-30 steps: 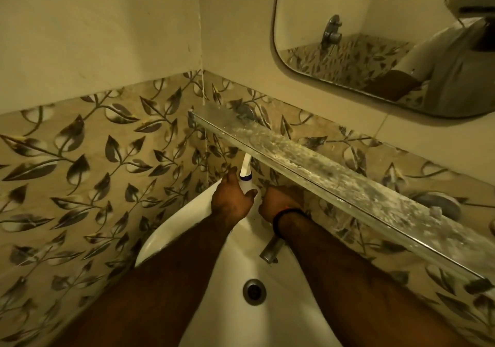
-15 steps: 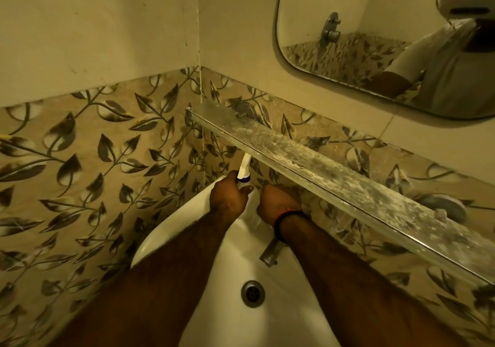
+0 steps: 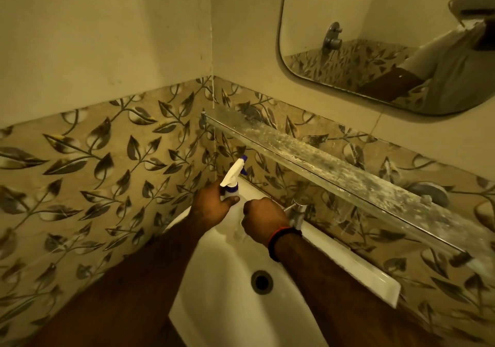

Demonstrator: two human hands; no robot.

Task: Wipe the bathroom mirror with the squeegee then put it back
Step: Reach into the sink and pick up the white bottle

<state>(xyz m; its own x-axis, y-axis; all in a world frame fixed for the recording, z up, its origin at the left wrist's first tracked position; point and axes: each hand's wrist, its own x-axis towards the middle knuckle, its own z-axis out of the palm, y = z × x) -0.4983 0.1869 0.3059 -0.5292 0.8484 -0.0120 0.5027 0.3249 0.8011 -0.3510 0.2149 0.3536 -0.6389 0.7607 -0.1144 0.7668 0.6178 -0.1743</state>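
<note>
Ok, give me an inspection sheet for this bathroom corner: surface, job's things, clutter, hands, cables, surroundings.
Surface: white sink in the corner, drain open, basin bare.
Job's things: mirror on the wall above the shelf; no squeegee seen.
Clutter: spray bottle with white and blue trigger head, held over the sink's back corner; glass shelf crusted with white residue.
Hands: left hand grips the spray bottle below its head; right hand has its fingers curled, what it holds is hidden.
Cables: nothing seen.
Surroundings: leaf-patterned tiles, plain wall above, chrome tap behind the right wrist.
</note>
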